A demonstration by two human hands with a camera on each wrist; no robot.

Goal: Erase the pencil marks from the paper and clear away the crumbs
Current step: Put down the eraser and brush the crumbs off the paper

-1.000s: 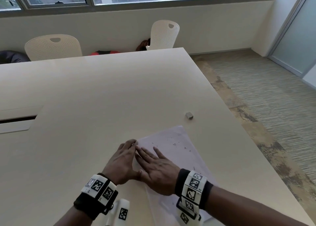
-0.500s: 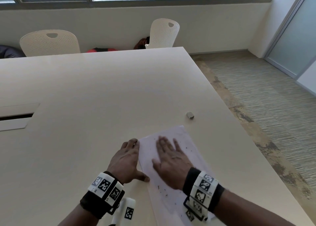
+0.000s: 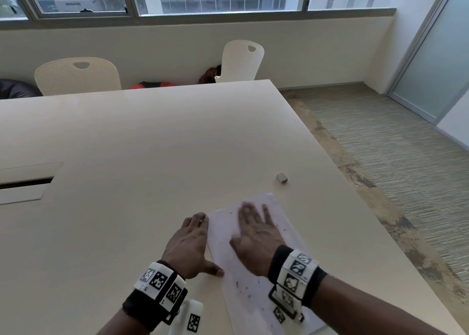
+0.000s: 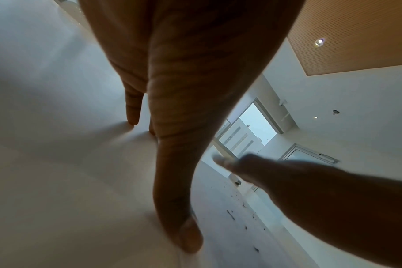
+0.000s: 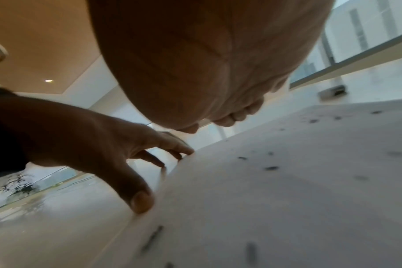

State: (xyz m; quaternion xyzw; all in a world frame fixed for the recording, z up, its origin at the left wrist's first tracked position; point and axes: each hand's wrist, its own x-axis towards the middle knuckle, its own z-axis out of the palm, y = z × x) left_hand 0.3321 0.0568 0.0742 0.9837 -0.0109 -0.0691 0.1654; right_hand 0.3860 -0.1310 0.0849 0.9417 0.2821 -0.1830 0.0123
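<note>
A white sheet of paper [image 3: 253, 299] lies on the beige table near its right edge, with dark eraser crumbs [image 3: 245, 287] scattered over it. My right hand [image 3: 256, 233] lies flat on the sheet, fingers spread and blurred by motion. My left hand [image 3: 190, 240] rests at the sheet's left edge, its fingertips [image 5: 184, 150] and thumb [image 5: 140, 201] holding that edge down. Crumbs [image 5: 271, 167] show close up in the right wrist view. A small grey eraser [image 3: 281, 177] sits on the table beyond the paper's far corner.
The table [image 3: 127, 157] has a cable hatch [image 3: 22, 182] at the left. Its right edge runs close to the paper, with carpeted floor [image 3: 406, 169] beyond. Two white chairs [image 3: 76, 76] stand at the far side.
My right hand has swept from beside the left hand across the paper, to the right and away from me. The left hand has stayed at the sheet's left edge.
</note>
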